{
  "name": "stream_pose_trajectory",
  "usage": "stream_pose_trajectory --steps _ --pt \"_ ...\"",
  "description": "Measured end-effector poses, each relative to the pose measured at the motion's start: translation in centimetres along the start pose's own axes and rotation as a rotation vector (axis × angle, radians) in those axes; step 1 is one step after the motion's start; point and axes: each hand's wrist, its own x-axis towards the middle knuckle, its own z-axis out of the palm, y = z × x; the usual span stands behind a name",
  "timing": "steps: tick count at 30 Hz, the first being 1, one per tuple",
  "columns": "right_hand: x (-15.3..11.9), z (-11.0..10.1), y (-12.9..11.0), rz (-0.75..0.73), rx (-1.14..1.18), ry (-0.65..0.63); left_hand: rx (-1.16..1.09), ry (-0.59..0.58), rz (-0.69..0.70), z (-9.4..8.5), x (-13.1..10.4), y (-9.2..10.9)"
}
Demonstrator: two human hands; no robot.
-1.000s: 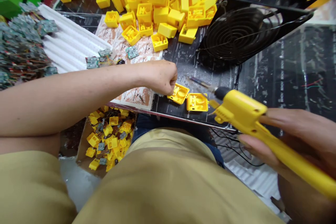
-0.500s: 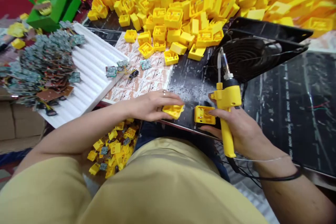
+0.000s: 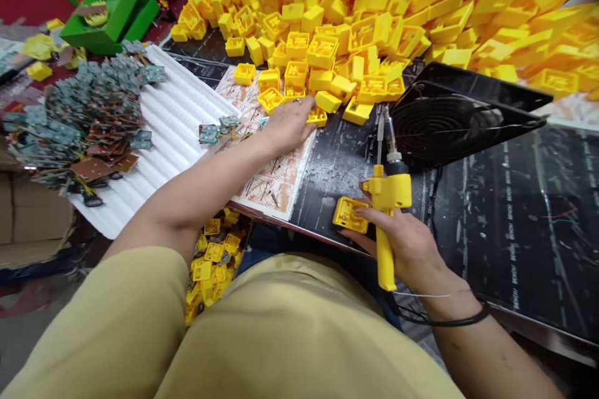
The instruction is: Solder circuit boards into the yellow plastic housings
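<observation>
My right hand (image 3: 405, 240) grips a soldering gun (image 3: 387, 218) with a yellow body, its metal tip pointing away from me. Thumb and fingers of that hand also pinch a small open yellow plastic case (image 3: 347, 215) near the table's front edge. My left hand (image 3: 291, 124) is stretched forward to the near edge of the pile of yellow cases (image 3: 322, 50). Its thumb and fingers close around another yellow case (image 3: 318, 117), which they partly cover. Small circuit boards (image 3: 209, 133) lie left of the left wrist, partly hidden by the hand.
A black fan (image 3: 444, 121) stands behind the soldering tip. A heap of circuit boards (image 3: 100, 112) rests on a white foam sheet (image 3: 173, 96) at left. Green boxes (image 3: 110, 22) are behind it. Below the table edge, more yellow cases (image 3: 213, 274) are gathered.
My left hand has moved forward from the table's front edge to the pile; the yellow piece it held there is no longer visible. The right hand keeps the soldering gun and case.
</observation>
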Motion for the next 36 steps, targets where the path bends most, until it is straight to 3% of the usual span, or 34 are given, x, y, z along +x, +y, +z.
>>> stream_pose_trajectory --steps 2,6,10,13,16,19,21,24,30,36 --pt "0.0 -0.1 0.0 0.000 -0.005 0.001 0.074 -0.023 0.016 0.1 -0.6 0.4" --pt "0.2 -0.2 0.1 0.006 -0.065 0.041 0.233 -0.051 0.140 -0.7 -5.6 2.7" --pt "0.3 -0.3 0.3 0.025 -0.167 0.082 0.175 -0.163 0.280 -1.1 -9.1 5.0" --pt "0.3 -0.5 0.2 0.036 -0.228 0.058 0.133 -0.242 0.186 -2.6 -8.2 3.6" --pt "0.4 -0.8 -0.1 0.034 -0.238 0.028 0.193 -0.138 -0.036 -4.1 -5.4 -0.3" --pt "0.6 -0.9 -0.4 0.056 -0.216 0.009 0.207 -0.152 -0.156 -4.2 -3.1 -4.1" --pt "0.6 -0.8 -0.5 0.071 -0.212 -0.005 0.211 -0.197 -0.197 -3.8 -2.5 -5.4" --pt "0.5 -0.7 -0.5 0.080 -0.221 -0.013 0.177 -0.226 -0.209 -3.5 -2.7 -5.9" --pt "0.3 -1.2 -0.3 0.107 -0.197 -0.019 0.115 -0.269 -0.059 -4.4 -4.0 -4.7" --pt "2.8 -0.7 -0.9 0.060 -0.108 -0.063 -0.037 -0.296 0.076 -6.0 -4.1 -4.0"
